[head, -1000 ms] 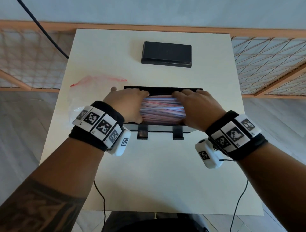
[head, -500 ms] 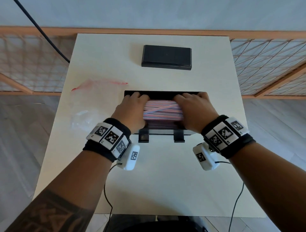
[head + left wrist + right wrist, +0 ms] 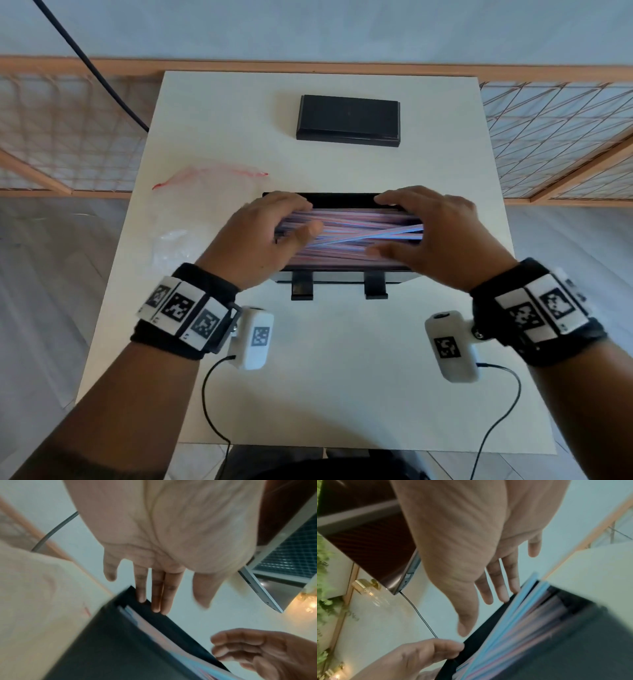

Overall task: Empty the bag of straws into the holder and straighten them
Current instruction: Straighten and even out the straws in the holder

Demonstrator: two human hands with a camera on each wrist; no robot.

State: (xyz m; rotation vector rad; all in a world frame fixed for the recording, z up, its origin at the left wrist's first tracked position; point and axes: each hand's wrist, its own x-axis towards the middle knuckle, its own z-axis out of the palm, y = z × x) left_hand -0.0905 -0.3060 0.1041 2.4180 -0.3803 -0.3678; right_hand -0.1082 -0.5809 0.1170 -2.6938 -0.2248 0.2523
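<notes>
A black holder (image 3: 342, 198) stands mid-table, filled with pink and blue straws (image 3: 356, 236) lying lengthwise; a few cross at a slant. My left hand (image 3: 291, 219) is over the holder's left end and my right hand (image 3: 407, 222) over its right end. In the left wrist view the left hand's (image 3: 163, 591) fingers are straight, their tips at the holder's (image 3: 120, 642) far rim. The right wrist view shows my right hand (image 3: 488, 595) the same way beside the straws (image 3: 522, 622). Neither hand grips anything.
The empty clear bag (image 3: 191, 212) with a red zip strip lies on the table left of the holder. A flat black box (image 3: 347, 120) sits at the back. Wooden lattice screens flank the table. Wrist cables trail off the near edge.
Both hands have moved apart from the middle of the bundle toward the holder's ends, and their fingers have straightened. More of the straws shows between them.
</notes>
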